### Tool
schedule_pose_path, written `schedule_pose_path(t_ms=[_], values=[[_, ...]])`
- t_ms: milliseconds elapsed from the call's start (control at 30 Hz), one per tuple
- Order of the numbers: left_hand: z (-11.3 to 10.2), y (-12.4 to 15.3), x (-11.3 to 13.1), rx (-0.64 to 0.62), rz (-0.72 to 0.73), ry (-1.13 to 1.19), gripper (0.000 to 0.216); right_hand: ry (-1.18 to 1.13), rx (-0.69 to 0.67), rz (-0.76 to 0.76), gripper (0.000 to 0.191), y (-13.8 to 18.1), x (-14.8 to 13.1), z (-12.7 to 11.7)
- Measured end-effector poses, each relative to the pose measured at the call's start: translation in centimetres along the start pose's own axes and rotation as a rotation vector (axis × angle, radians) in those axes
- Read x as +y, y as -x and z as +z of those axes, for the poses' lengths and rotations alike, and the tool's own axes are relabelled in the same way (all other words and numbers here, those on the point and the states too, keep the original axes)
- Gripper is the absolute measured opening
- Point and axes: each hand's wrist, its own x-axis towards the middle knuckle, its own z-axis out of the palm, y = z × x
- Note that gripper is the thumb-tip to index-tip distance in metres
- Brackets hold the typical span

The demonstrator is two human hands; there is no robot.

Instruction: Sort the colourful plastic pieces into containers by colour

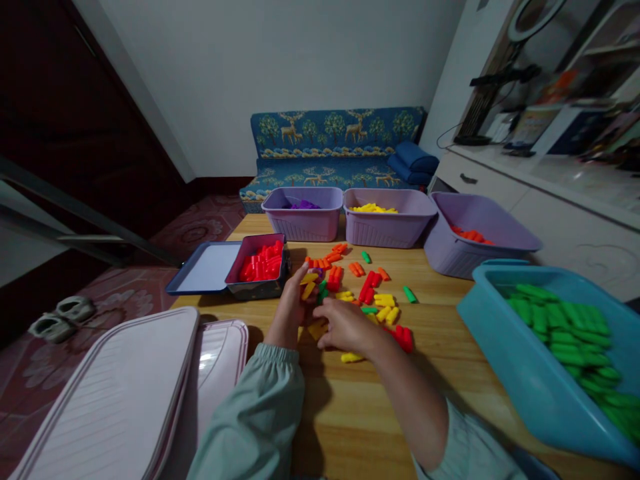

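Observation:
My left hand [290,303] is closed around a few small yellow plastic pieces [309,291], thumb pointing up. Beside it, my right hand [347,325] curls its thumb and fingers at another yellow piece [317,329], low between the two hands. Its fingertips are partly hidden and slightly blurred. Around both hands, short rounded pieces lie loose on the wooden table [350,413]: orange pieces [320,263], red pieces [369,287], yellow pieces [385,301] and green pieces [409,294]. Some are joined in small rows.
Lilac bins with purple [303,230], yellow [387,233] and orange pieces [453,260] line the far edge. A teal bin [510,373] of green pieces stands right. An open case [257,290] of red pieces sits left, behind stacked pale lids [115,393].

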Motion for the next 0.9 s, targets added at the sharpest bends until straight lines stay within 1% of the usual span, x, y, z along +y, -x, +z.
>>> schedule_pose_path(t_ms=[67, 133, 200, 267, 333, 367, 433, 500, 567, 633, 700, 800, 900], values=[[0.0, 0.0, 0.0, -0.026, -0.003, 0.017, 0.043, 0.094, -0.052, -0.011, 0.036, 0.2, -0.5, 0.4], [0.1, 0.0, 0.0, -0.048, 0.005, 0.025, 0.045, 0.138, -0.036, 0.000, 0.032, 0.2, -0.7, 0.7], [0.1, 0.0, 0.1, -0.072, -0.003, 0.034, 0.047, 0.143, 0.002, 0.042, 0.028, 0.0, -0.6, 0.8], [0.1, 0.1, 0.2, -0.084, -0.014, 0.035, 0.050, 0.111, 0.075, 0.139, 0.023, -0.4, -0.2, 0.7], [0.1, 0.1, 0.3, -0.082, -0.017, 0.021, 0.054, 0.031, 0.192, 0.251, 0.019, -0.8, 0.5, 0.5], [0.1, 0.1, 0.3, -0.080, -0.014, 0.009, 0.056, -0.036, 0.262, 0.293, 0.019, -1.1, 1.0, 0.5], [0.1, 0.1, 0.2, -0.082, -0.003, -0.023, 0.058, -0.249, 0.402, 0.339, 0.021, -1.5, 1.9, 0.5], [0.1, 0.0, -0.2, -0.100, 0.021, -0.078, 0.058, -0.533, 0.504, 0.345, 0.023, -1.9, 2.7, 0.6], [0.1, 0.0, -0.8, -0.128, 0.059, -0.156, 0.053, -0.798, 0.556, 0.337, 0.027, -2.2, 3.3, 1.0], [0.3, 0.0, -1.2, -0.168, 0.090, -0.214, 0.048, -0.949, 0.577, 0.307, 0.032, -2.4, 3.7, 1.4], [0.5, 0.2, -1.5, -0.207, 0.103, -0.237, 0.050, -0.978, 0.599, 0.260, 0.036, -2.5, 3.9, 1.7], [0.6, 0.6, -1.4, -0.250, 0.092, -0.275, 0.061, -0.888, 0.639, 0.200, 0.038, -2.6, 4.2, 2.0], [0.5, 0.7, -1.2, -0.251, 0.055, -0.323, 0.070, -0.812, 0.645, 0.159, 0.043, -2.6, 4.6, 2.1]])
